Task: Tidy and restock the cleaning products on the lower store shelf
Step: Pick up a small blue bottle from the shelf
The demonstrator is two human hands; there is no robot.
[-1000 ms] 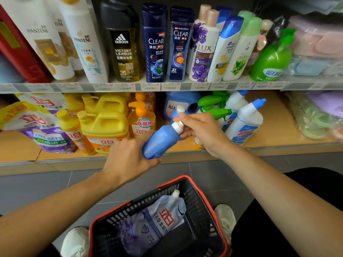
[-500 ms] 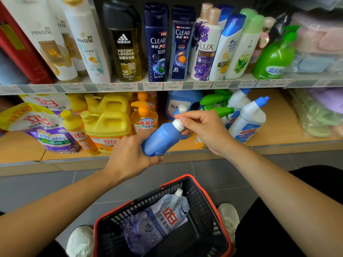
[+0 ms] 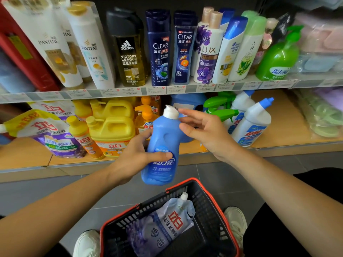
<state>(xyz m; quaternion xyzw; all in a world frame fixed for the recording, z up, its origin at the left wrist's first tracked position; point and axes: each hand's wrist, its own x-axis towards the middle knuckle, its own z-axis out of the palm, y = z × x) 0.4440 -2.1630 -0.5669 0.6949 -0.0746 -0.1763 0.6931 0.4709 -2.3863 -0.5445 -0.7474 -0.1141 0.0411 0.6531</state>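
A blue bottle with a white cap stands upright in the air in front of the lower shelf, label toward me. My left hand is wrapped around its lower body. My right hand hovers beside the neck with fingers spread, fingertips near the cap and holding nothing. Behind them on the lower shelf stand yellow detergent jugs, orange pump bottles, green spray bottles and white toilet-cleaner bottles.
A black basket with a red rim sits on the floor below my hands and holds a purple refill pouch. Purple refill pouches lean at the shelf's left. The upper shelf carries shampoo bottles. My shoes flank the basket.
The blue bottle has swung from tilted to upright, label now facing me. My right hand has let go of its cap and opened; my left hand still holds the body.
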